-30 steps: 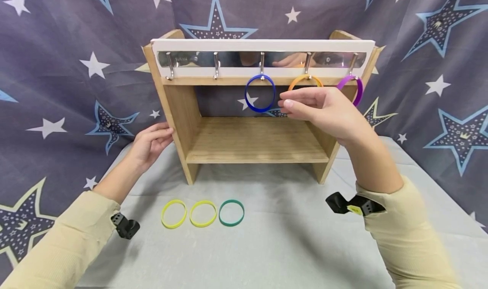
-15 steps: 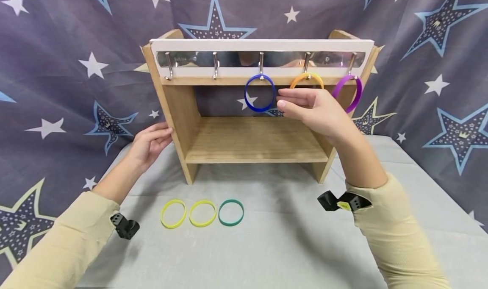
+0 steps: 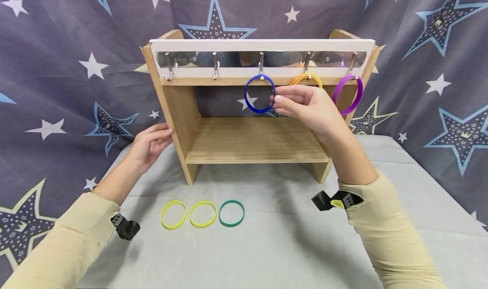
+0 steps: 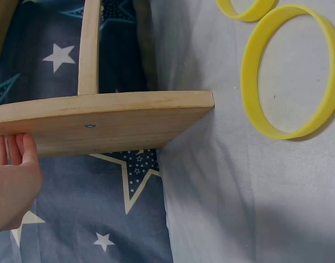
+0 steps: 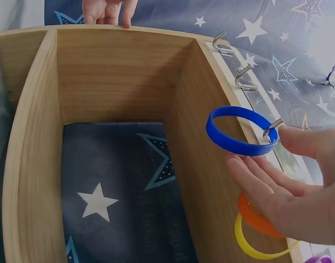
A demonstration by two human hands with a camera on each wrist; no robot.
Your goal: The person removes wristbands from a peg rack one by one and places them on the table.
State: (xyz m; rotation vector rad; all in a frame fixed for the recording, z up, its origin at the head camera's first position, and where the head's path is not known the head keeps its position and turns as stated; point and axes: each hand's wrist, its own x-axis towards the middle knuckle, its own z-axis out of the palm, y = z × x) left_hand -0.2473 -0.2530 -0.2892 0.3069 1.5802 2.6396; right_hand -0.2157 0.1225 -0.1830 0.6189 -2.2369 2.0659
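A blue wristband (image 3: 260,111) hangs from the middle hook of the hook rail (image 3: 236,45). My right hand (image 3: 309,104) is at its right edge, fingertips overlapping the band in the head view. In the right wrist view thumb and fingers stand apart, with the thumb near the hook and the fingers under the band. Partly hidden behind this hand, an orange wristband (image 5: 255,216) and a yellow wristband (image 5: 260,253) share the fourth hook. My left hand (image 3: 150,147) touches the outer left side of the wooden shelf (image 3: 255,140) with its fingertips.
A purple wristband (image 3: 358,96) hangs on the far right hook. On the grey cloth (image 3: 267,255) lie two yellow wristbands (image 3: 203,226) and a green wristband (image 3: 231,225) in a row. A star-patterned curtain (image 3: 57,81) stands behind the shelf.
My right hand has moved left, from in front of the orange wristband to the right edge of the blue one. The purple wristband shows more fully. My left hand has stayed put.
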